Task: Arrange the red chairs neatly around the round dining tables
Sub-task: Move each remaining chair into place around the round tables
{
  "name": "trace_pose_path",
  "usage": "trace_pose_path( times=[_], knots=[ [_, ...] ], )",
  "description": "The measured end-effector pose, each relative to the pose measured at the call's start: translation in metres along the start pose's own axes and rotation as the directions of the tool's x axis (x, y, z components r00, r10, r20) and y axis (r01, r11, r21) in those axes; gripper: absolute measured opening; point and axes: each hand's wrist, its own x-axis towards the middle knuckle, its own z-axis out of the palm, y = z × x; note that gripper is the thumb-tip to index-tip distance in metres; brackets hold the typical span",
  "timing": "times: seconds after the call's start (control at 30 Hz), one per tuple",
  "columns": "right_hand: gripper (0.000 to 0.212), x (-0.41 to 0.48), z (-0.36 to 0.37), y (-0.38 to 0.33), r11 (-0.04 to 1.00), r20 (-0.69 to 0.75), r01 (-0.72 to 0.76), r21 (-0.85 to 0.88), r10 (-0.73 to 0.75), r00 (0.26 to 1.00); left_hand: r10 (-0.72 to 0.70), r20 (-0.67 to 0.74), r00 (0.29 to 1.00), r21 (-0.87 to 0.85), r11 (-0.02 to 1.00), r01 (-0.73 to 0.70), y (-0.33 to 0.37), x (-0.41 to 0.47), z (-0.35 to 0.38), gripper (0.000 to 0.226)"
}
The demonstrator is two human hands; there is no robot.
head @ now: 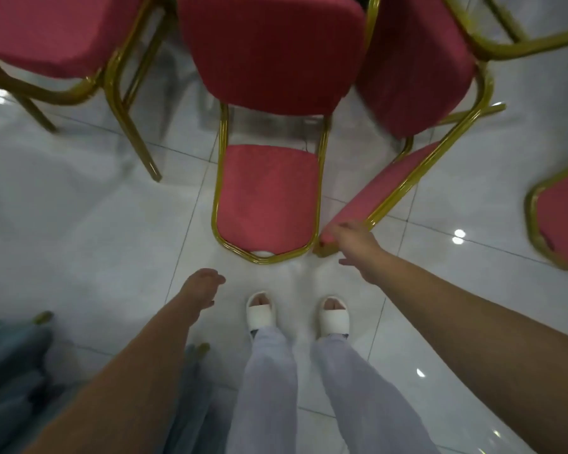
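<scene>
Chairs with red padding and gold metal frames stood crowded on the glossy tiled floor point(79, 224). Nearest the person's feet was the centre chair point(268, 198); just right of it a second chair point(404, 178) sat tilted. The right hand point(354, 247) touched that chair's back-top, its grip loose, not yet closed. The left hand point(200, 290) hung empty, fingers relaxed. Stiff frames likely offered firm holds; slick tiles suggested sliding.

Red chairs point(268, 198) crowd ahead; bare floor point(79, 224) lies left.
</scene>
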Motion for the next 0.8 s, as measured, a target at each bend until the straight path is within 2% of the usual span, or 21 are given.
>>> trace_pose_path(
  times=[0.1, 0.13, 0.23, 0.3, 0.4, 0.47, 0.5, 0.57, 0.63, 0.73, 0.8],
  knots=[
    [0.043, 0.074, 0.046, 0.024, 0.997, -0.011, 0.032, -0.065, -0.033, 0.999, 0.043, -0.081, 0.996, 0.007, 0.999, -0.043, -0.009, 0.088, 0.007, 0.042],
    [0.044, 0.1, 0.059, 0.032, 0.998, -0.029, 0.023, -0.062, -0.025, 0.999, 0.058, -0.1, 0.993, 0.013, 0.998, -0.057, -0.01, 0.117, 0.009, 0.045],
    [0.043, 0.177, 0.095, 0.055, 0.999, -0.129, 0.011, 0.051, -0.005, 0.992, 0.116, -0.126, 0.985, 0.045, 0.993, -0.112, -0.01, 0.2, 0.017, 0.056],
    [0.051, 0.227, 0.114, 0.069, 0.992, -0.202, 0.016, 0.122, 0.009, 0.979, 0.148, -0.133, 0.98, 0.063, 0.988, -0.141, -0.007, 0.252, 0.024, 0.066],
    [0.08, 0.295, 0.136, 0.085, 0.992, -0.338, -0.045, 0.118, 0.082, 0.938, 0.196, -0.155, 0.968, 0.043, 0.98, -0.192, -0.001, 0.326, 0.038, 0.077],
    [0.087, 0.333, 0.152, 0.089, 0.983, -0.425, -0.128, 0.133, 0.173, 0.889, 0.224, -0.179, 0.958, 0.005, 0.974, -0.227, 0.002, 0.369, 0.046, 0.079],
    [0.09, 0.351, 0.16, 0.092, 0.972, -0.445, -0.161, 0.168, 0.221, 0.868, 0.232, -0.183, 0.955, -0.024, 0.97, -0.24, 0.002, 0.389, 0.048, 0.073],
    [0.093, 0.384, 0.173, 0.1, 0.935, -0.437, -0.205, 0.289, 0.32, 0.841, 0.215, -0.148, 0.965, -0.099, 0.968, -0.231, 0.001, 0.421, 0.047, 0.059],
    [0.094, 0.405, 0.181, 0.111, 0.912, -0.424, -0.205, 0.355, 0.353, 0.834, 0.215, -0.091, 0.972, -0.115, 0.968, -0.224, -0.008, 0.438, 0.045, 0.053],
    [0.098, 0.409, 0.166, 0.125, 0.929, -0.349, -0.144, 0.34, 0.267, 0.898, 0.287, -0.099, 0.953, -0.07, 0.953, -0.294, -0.011, 0.439, 0.039, 0.029],
    [0.091, 0.388, 0.138, 0.134, 0.916, -0.234, -0.143, 0.374, 0.242, 0.942, 0.256, -0.074, 0.964, -0.045, 0.965, -0.259, -0.008, 0.417, 0.035, 0.038]
  ],
)
